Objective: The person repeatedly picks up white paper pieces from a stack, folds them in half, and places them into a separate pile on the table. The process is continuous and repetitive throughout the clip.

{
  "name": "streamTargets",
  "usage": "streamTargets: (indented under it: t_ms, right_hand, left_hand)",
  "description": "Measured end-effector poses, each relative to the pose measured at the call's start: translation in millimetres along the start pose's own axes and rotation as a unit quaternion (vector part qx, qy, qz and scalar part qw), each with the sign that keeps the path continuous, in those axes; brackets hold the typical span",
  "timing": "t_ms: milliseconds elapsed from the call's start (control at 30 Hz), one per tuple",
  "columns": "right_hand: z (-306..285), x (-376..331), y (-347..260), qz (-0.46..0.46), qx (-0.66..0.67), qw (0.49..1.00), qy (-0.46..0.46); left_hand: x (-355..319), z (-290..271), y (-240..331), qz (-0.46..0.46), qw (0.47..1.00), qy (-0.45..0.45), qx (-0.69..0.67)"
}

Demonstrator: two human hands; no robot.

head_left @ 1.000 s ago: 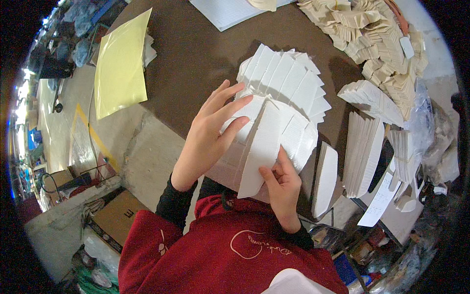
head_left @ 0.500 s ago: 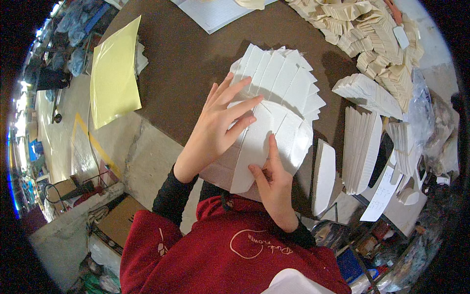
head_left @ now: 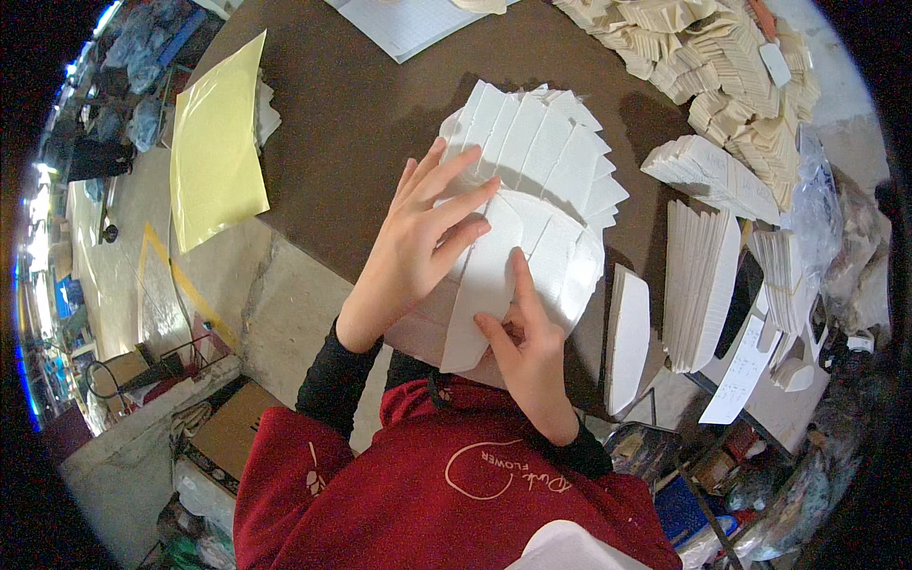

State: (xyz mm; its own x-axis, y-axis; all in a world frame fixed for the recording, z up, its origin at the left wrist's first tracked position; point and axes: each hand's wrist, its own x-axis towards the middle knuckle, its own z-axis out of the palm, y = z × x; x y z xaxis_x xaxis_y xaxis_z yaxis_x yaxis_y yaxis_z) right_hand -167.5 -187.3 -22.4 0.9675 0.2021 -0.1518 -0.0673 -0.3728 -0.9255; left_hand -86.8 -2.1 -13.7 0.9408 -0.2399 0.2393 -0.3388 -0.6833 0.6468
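Overlapping white paper pieces lie fanned out at the table's near edge, in a far row (head_left: 532, 128) and a near row (head_left: 560, 271). The top piece of the near row is a long white paper sheet (head_left: 480, 294) with angled corners, reaching toward my body. My left hand (head_left: 408, 237) is open, fingers spread, its fingertips resting on the fanned pieces near where the rows meet. On the long sheet, my right hand (head_left: 527, 347) presses with an outstretched index finger and a thumb set apart from it; its other fingers are curled and partly hidden.
On the brown table (head_left: 332, 142) to the right stand white paper stacks (head_left: 698, 285) and a single narrow one (head_left: 627, 337). Cream folded paper bundles (head_left: 731, 85) pile up at the far right. A yellow sheet (head_left: 218, 142) overhangs the left edge; a lined notebook (head_left: 404, 24) lies at the far side.
The view has shifted very slightly. Both hands keep nearly the same places on the paper, and the fanned pieces show no clear change.
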Motion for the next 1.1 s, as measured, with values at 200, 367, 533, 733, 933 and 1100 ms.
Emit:
streamTargets:
  t_ms: [200, 367, 533, 733, 933, 1100]
  right_hand:
    - [7, 2, 5, -0.057, -0.009, 0.998, 0.040]
    - [6, 4, 3, -0.063, -0.028, 0.997, 0.042]
    - [2, 4, -4, -0.072, -0.171, 0.982, 0.034]
    - [1, 3, -10, -0.078, -0.274, 0.958, 0.038]
    - [-23, 19, -6, -0.145, -0.196, 0.958, 0.154]
    - [-15, 35, 4, -0.189, -0.284, 0.926, 0.159]
  left_hand:
    - [-2, -2, 7, -0.025, 0.999, 0.007, -0.019]
    - [0, -9, 9, 0.016, 0.998, -0.021, 0.065]
    - [5, -11, 16, 0.044, 0.993, -0.017, 0.112]
    - [9, -12, 23, 0.041, 0.994, -0.017, 0.103]
    - [7, -6, 21, 0.059, 0.998, -0.007, 0.018]
    - [-16, -12, 22, 0.040, 0.996, -0.017, -0.078]
